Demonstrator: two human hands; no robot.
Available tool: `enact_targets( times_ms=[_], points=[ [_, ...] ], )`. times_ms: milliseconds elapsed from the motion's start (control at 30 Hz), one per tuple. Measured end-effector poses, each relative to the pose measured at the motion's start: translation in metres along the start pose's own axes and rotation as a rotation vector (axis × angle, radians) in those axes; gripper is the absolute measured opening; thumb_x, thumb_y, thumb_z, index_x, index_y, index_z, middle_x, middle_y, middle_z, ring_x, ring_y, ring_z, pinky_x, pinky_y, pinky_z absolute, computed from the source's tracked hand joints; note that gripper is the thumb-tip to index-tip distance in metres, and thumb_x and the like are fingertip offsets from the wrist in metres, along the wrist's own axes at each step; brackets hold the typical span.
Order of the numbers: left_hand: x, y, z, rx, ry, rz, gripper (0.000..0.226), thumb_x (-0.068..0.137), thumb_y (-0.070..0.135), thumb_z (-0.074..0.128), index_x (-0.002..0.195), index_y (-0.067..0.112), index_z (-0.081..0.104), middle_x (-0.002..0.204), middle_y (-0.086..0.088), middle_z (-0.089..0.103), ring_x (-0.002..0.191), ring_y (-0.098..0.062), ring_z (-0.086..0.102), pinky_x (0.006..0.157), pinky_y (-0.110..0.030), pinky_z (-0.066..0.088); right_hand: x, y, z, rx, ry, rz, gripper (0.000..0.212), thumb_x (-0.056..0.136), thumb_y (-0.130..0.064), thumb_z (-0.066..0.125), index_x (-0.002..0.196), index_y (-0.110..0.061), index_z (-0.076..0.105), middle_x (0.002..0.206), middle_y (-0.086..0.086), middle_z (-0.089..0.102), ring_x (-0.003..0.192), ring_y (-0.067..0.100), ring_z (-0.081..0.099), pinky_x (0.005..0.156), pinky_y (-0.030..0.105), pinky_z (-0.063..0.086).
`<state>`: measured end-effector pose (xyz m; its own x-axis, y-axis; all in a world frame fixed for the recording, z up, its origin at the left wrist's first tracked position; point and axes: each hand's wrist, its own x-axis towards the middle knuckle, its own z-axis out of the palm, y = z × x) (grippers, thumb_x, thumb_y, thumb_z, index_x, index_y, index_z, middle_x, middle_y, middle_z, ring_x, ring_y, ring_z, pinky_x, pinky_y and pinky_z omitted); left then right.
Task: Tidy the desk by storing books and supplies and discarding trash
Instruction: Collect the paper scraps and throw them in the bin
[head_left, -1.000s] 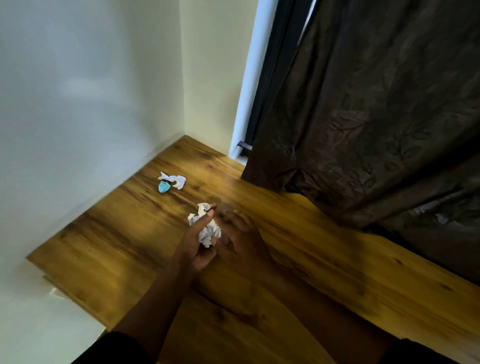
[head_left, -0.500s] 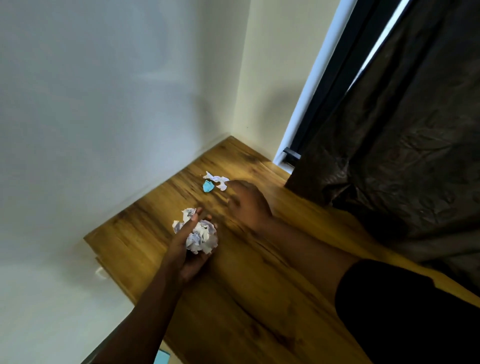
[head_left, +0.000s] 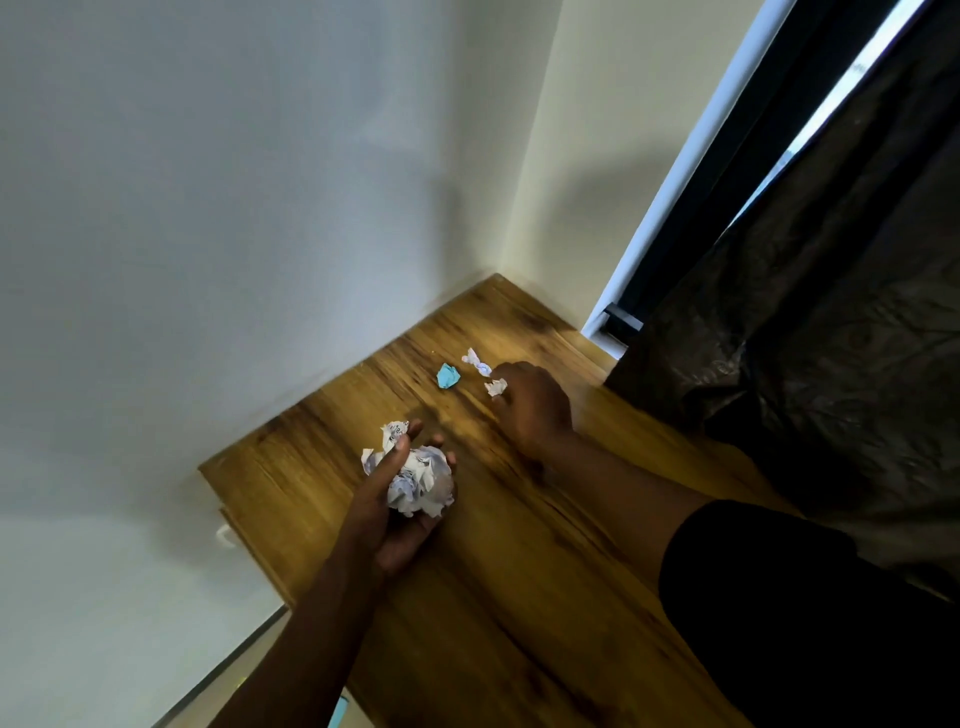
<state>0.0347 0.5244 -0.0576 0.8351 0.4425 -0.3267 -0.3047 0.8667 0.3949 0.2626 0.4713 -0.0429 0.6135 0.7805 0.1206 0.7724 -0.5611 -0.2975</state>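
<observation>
My left hand (head_left: 395, 514) is palm up above the wooden desk (head_left: 545, 571) and holds a crumpled white paper ball (head_left: 418, 483), with the thumb across it. My right hand (head_left: 535, 408) reaches toward the desk's far corner. Its curled fingertips pinch a small white paper scrap (head_left: 496, 387). Just beyond lie a twisted white scrap (head_left: 474, 360) and a crumpled blue paper (head_left: 448, 375), both loose on the desk.
White walls close the desk's left side and far corner. A dark curtain (head_left: 810, 322) hangs over the desk's right side beside a window frame (head_left: 675, 208). The desk's left edge drops to the floor, where something blue (head_left: 340, 712) shows.
My right hand has moved from beside the paper ball out to the scraps at the far corner. The left hand keeps hold of the ball. The view has tilted upward.
</observation>
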Motion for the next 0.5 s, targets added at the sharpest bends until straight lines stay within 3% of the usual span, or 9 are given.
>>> enact_targets(
  times_ms=[167,367,467,500],
  points=[
    [-0.001,0.0,0.004,0.041,0.018,-0.001,0.074,0.05,0.034,0.102,0.117,0.017,0.075,0.118,-0.014,0.07,0.099,-0.028,0.072,0.081,-0.039,0.062,-0.013,0.005,-0.004,0.071,0.03,0.075,0.019,0.088,-0.029,0.071,0.104,-0.022,0.066,0.103,0.003,0.063,0.09,0.022,0.061,0.068,0.034,0.054],
    [-0.006,0.001,0.005,0.064,0.018,-0.022,0.082,0.057,0.033,0.1,0.129,0.012,0.065,0.121,-0.017,0.068,0.101,-0.03,0.073,0.081,-0.041,0.063,-0.042,-0.003,-0.014,0.342,0.098,0.188,0.038,0.082,-0.022,0.08,0.113,-0.024,0.057,0.113,0.001,0.058,0.089,0.014,0.06,0.061,0.019,0.046],
    [-0.011,-0.001,0.009,0.086,0.035,-0.039,0.048,0.086,0.027,0.073,0.13,0.011,0.062,0.114,-0.015,0.07,0.097,-0.029,0.074,0.081,-0.038,0.061,-0.064,-0.025,-0.026,0.488,0.117,0.158,0.043,0.082,-0.019,0.08,0.118,-0.028,0.058,0.116,-0.005,0.061,0.09,0.004,0.06,0.064,0.014,0.048],
    [-0.011,-0.003,0.008,0.112,0.051,-0.037,0.046,0.093,0.027,0.063,0.136,0.009,0.057,0.112,-0.014,0.07,0.097,-0.028,0.074,0.081,-0.037,0.061,-0.074,-0.033,-0.03,0.541,0.114,0.131,0.044,0.083,-0.019,0.079,0.12,-0.028,0.059,0.117,-0.007,0.061,0.091,0.002,0.06,0.066,0.013,0.049]
  ],
)
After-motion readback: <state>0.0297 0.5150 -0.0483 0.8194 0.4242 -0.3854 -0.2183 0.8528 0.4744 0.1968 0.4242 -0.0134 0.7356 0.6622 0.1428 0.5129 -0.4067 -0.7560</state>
